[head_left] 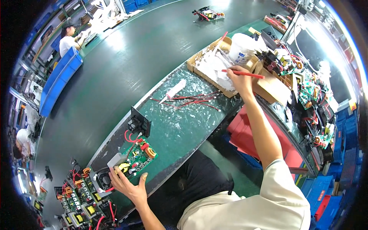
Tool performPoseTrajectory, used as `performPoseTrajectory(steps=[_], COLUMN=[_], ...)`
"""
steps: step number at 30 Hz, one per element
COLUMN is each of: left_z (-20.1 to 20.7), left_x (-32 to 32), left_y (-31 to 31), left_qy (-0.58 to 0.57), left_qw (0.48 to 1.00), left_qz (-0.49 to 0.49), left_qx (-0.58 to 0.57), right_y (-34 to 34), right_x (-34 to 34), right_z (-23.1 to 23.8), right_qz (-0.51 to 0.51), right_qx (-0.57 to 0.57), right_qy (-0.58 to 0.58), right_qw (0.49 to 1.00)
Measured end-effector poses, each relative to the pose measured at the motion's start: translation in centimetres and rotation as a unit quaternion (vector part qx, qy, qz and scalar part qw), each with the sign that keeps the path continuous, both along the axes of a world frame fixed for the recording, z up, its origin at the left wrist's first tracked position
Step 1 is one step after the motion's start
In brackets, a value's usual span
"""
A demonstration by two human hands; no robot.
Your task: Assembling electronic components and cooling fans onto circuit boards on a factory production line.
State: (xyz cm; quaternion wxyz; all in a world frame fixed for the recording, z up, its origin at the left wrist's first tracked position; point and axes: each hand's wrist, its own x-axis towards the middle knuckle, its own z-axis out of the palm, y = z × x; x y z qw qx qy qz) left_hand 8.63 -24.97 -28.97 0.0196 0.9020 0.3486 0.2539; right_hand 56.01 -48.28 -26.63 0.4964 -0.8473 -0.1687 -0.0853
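My right hand (240,81) is closed round a slim red stick tool (251,74). Its pale tip points into a shallow cardboard tray (194,69) smeared with white paste (209,63); I cannot make out the tip's shape. At the lower left, my left hand (129,187) lies with spread fingers on a green circuit board (140,160), touching the part beside its yellow component and black fan (102,180). Copper coils and red wires rise from this board. A black finned block (141,122) stands at its far end.
A white tube (174,91) and loose red and black wires (195,100) lie mid-bench. A white bucket (242,48) stands behind the tray. Several boards (82,199) crowd the left; more parts (310,94) pile up right. Another board (208,14) sits far off. A person (69,38) works beyond.
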Motion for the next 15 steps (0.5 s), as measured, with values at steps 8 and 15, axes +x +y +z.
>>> performPoseTrajectory(steps=[8, 15], left_z=[-0.1, -0.4], left_x=[0.1, -0.3], left_y=[0.2, 0.4], left_qy=[-0.009, -0.016], left_qw=[1.0, 1.0], left_qz=[-0.006, -0.007], left_qx=[0.007, 0.018], right_y=[-0.3, -0.6], right_x=[0.3, 0.5], right_z=[1.7, 1.3], right_qz=[0.098, 0.115], right_qx=[-0.075, -0.067], right_qy=[-0.022, 0.011], right_qw=[0.992, 0.991])
